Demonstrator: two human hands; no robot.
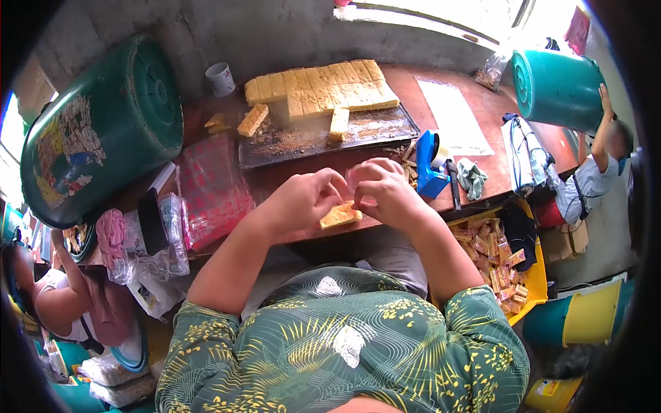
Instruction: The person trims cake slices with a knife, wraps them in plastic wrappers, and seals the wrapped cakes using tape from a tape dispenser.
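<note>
My left hand (310, 196) and my right hand (385, 191) are close together over the front edge of the table, fingers curled in a pinch. Something thin and see-through seems to be between them, too faint to make out. Just below the fingers lies a golden pastry bar (341, 217). Behind the hands is a dark baking tray (289, 151) with a block of cut pastry (330, 86) and two loose pieces on it. To the left is a stack of clear plastic wrappers with red print (213, 186).
A blue tape dispenser (432, 168) and a grey-green cloth (471, 177) lie right. Below them, a yellow crate (536, 275) holds several wrapped bars. A large green bin (103, 131) leans at left, near a white mug (220, 79). People are at both sides; one holds a green bin (558, 89).
</note>
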